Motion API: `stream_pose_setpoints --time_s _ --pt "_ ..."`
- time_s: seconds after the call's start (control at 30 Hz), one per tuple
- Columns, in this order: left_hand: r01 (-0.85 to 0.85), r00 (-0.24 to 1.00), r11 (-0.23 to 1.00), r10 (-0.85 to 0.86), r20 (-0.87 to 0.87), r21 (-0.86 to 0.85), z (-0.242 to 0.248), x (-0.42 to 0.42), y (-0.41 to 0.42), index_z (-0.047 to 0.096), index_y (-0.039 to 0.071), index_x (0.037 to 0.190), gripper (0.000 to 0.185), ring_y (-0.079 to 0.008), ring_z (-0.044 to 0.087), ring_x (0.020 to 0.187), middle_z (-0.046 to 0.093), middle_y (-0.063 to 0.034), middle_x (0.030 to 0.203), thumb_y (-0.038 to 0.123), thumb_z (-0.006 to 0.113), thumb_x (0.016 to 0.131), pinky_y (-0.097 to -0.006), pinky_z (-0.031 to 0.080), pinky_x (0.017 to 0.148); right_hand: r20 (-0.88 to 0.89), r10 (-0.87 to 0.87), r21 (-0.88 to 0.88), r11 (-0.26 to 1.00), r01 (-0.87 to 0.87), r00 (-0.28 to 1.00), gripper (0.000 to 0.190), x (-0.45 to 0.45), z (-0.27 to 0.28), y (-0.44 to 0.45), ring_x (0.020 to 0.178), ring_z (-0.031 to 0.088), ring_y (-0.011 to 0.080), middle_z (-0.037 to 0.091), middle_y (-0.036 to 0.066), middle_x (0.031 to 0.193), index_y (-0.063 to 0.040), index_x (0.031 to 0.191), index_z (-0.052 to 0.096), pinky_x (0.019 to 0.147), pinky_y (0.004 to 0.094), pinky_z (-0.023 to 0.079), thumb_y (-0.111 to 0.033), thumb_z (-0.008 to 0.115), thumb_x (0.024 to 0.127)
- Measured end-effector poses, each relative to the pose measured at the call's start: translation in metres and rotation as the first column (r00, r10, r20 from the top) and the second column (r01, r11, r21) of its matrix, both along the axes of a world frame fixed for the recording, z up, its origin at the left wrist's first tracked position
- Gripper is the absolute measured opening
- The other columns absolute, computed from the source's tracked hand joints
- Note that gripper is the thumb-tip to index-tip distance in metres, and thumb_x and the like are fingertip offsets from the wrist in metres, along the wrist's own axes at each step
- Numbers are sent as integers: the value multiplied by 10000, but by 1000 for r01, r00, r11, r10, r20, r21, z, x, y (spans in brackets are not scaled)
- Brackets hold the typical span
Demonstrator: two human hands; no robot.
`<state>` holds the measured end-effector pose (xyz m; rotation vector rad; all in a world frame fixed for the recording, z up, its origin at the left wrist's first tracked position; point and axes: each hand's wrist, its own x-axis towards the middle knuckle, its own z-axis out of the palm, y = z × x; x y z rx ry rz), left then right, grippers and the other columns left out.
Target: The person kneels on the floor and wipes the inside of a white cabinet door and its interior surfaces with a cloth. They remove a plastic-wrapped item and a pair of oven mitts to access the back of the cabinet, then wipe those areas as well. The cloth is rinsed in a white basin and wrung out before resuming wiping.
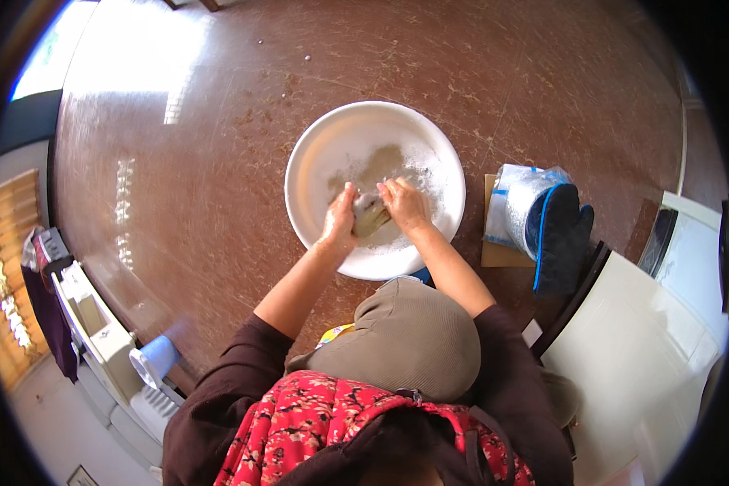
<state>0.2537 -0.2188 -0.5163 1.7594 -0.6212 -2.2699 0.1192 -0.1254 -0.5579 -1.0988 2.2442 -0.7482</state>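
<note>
A round white basin [373, 110] stands on the floor in front of me, with murky, sudsy water [384, 159] in it. Between my hands, over the water, is a wet, light-coloured piece of cloth [369, 215]. My left hand [340, 215] grips its left side, thumb pointing up. On the other side my right hand [404, 203] has its fingers curled onto the cloth's upper right part. Motion blurs the right hand and the cloth, so its exact shape cannot be told. Both wrists pass over the basin's near rim.
On the right, a dark oven mitt [560, 240] with blue trim leans by a silver-wrapped round object [525, 203] on cardboard [507, 258]. A pale cabinet or table [619, 340] stands nearer me. At left are a blue bin [161, 355] and a white shelf unit [106, 331].
</note>
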Motion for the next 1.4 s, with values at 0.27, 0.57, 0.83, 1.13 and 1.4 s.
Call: stream_pose_setpoints --time_s 0.27,0.57,0.83,1.13,1.4 --pt "926 -21 -353 -405 914 -135 -55 44 3 263 190 1538 682 -499 369 1341 102 -235 1586 289 564 934 -534 404 1065 -405 398 432 877 -211 823 497 -6 -31 43 991 613 411 401 215 1356 -312 1410 507 854 483 546 -151 540 941" --pt "292 871 886 -91 -482 361 -79 7 -5 631 88 1158 487 -254 623 1066 630 -121 1141 525 502 986 -424 531 888 156 194 -233 960 -155 969 288 37 36 5 849 690 280 676 136 1011 -105 1143 558 729 389 570 -212 655 894" --pt "315 744 803 121 -657 505 -57 -1 3 640 50 1108 516 -236 638 878 665 -126 1016 520 451 1012 -384 539 809 -136 408 -473 774 -421 903 288 44 89 -3 737 675 264 649 77 748 -93 765 628 657 387 541 -351 629 895" --pt "-65 998 998 65 1 12 9 -20 20 599 49 1190 425 -223 638 936 640 -91 1128 425 531 1004 -377 545 818 -47 105 11 994 -104 993 317 -3 25 5 792 688 285 668 82 789 -95 801 625 645 411 556 -363 561 958" --pt "910 284 -176 -400 872 -376 -37 51 -12 391 143 1457 738 -405 474 1185 467 -238 1305 237 762 826 -481 455 991 -391 184 138 980 -140 902 323 12 -27 29 811 691 311 657 96 1106 -121 1206 639 716 425 575 -189 596 894"
